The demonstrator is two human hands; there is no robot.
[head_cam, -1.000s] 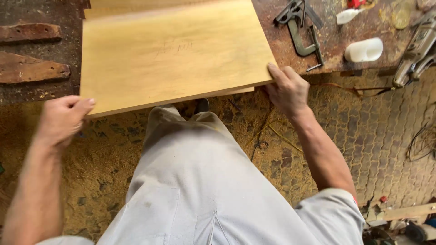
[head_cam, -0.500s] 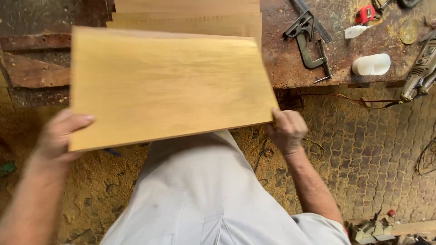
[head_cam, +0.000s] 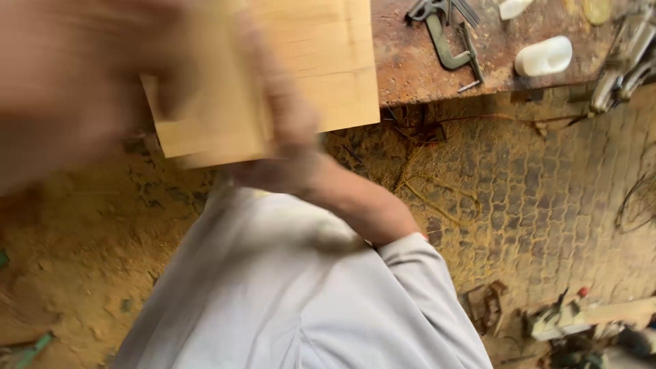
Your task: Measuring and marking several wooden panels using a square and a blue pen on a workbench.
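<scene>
The pale wooden board point(head_cam: 328, 61), which 1 second ago lay flat along the near edge of the rusty workbench point(head_cam: 424, 75), has swung up close to the camera. The right hand point(head_cam: 287, 147) grips its lower edge, fingers curled; the left hand point(head_cam: 75, 82) is a blur, its grasp unclear. A metal clamp point(head_cam: 447, 41) lies behind.

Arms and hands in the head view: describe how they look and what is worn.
Both are bare: no gloves, rings or watch show. The right arm is bare up to a short, loose light-grey sleeve that matches the shirt. The right hand is smeared by motion blur. The left hand fills the upper left corner as a large blur, and no sleeve shows on it.
</scene>
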